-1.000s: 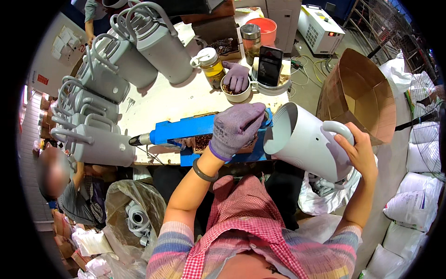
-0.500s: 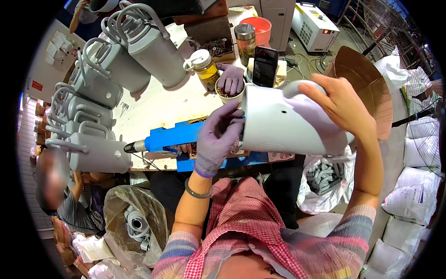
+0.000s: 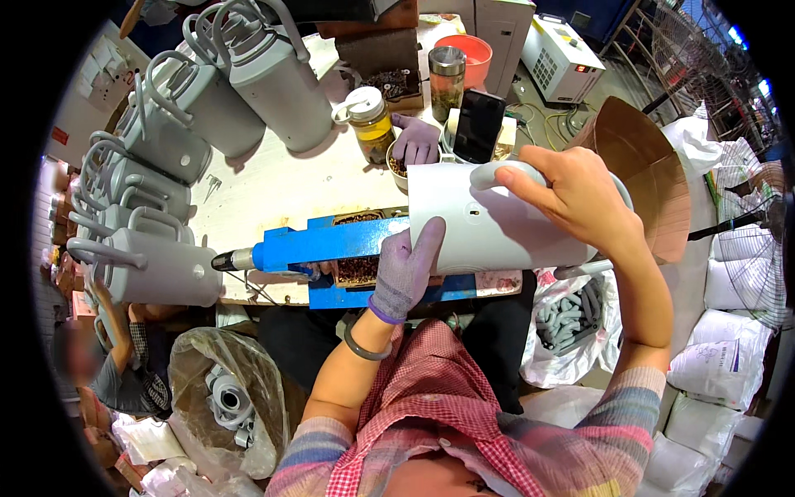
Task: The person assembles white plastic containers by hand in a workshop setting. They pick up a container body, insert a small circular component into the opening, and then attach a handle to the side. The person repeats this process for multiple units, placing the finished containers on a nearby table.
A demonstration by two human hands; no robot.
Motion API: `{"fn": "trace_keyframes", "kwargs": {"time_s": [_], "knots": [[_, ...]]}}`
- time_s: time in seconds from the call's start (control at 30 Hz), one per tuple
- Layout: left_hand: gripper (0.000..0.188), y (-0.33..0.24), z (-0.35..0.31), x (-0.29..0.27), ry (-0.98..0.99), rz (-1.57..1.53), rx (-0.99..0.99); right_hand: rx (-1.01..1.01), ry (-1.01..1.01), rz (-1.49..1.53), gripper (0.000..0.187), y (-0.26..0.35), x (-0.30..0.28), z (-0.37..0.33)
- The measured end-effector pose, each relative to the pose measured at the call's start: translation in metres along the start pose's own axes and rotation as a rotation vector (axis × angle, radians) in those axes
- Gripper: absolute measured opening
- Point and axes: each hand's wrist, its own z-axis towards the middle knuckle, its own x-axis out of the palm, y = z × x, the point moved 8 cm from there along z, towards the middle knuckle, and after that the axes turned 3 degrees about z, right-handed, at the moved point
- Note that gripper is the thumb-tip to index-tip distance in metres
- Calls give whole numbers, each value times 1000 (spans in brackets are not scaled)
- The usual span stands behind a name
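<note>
A grey jug body (image 3: pixel 464 199) lies sideways, its open end facing the blue arm of a bench fixture (image 3: pixel 339 243). That arm's right end is hidden at the jug's mouth. My right hand (image 3: pixel 571 186), bare, is closed around the looped handle on the jug's upper side. My left hand (image 3: pixel 402 269), in a purple-grey glove, grips the rim at the open end. Its thumb lies along the outside wall, and the other fingers are partly hidden. Under the blue arm sits a small tray of dark fasteners (image 3: pixel 356 272).
Several grey lidded jugs (image 3: pixel 281 91) stand at the left. Behind the work are a yellow jar (image 3: pixel 370 124), a glove (image 3: pixel 416 141) on a cup, a glass jar (image 3: pixel 447 79) and a phone (image 3: pixel 479 124). A bag of grey handles (image 3: pixel 571 319) hangs right; another person (image 3: pixel 108 364) sits left.
The jug body has moved left, bringing its open end up to the blue arm. My left hand has shifted down and right, from beside the mouth onto the rim. My right hand keeps the handle.
</note>
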Motion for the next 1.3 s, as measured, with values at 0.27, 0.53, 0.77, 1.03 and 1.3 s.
{"fn": "trace_keyframes", "kwargs": {"time_s": [0.27, 0.53, 0.77, 1.03, 1.3], "knots": [[45, 12, 1, 6, 32, -20, -190, -41, 38, 60, 52, -7, 7, 0], [43, 16, 0, 5, 33, -58, -252, -104, 192, -7, 54, 6, 15, 3], [32, 8, 2, 6, 107, -10, -225, -110, 245, 51, 51, -3, 19, 6], [34, -5, 6, 7, 138, 18, -196, -120, 217, 14, 49, -5, 26, 2], [39, 3, 5, 5, 208, 41, -258, -68, 259, -81, 55, -1, 28, 5]]}}
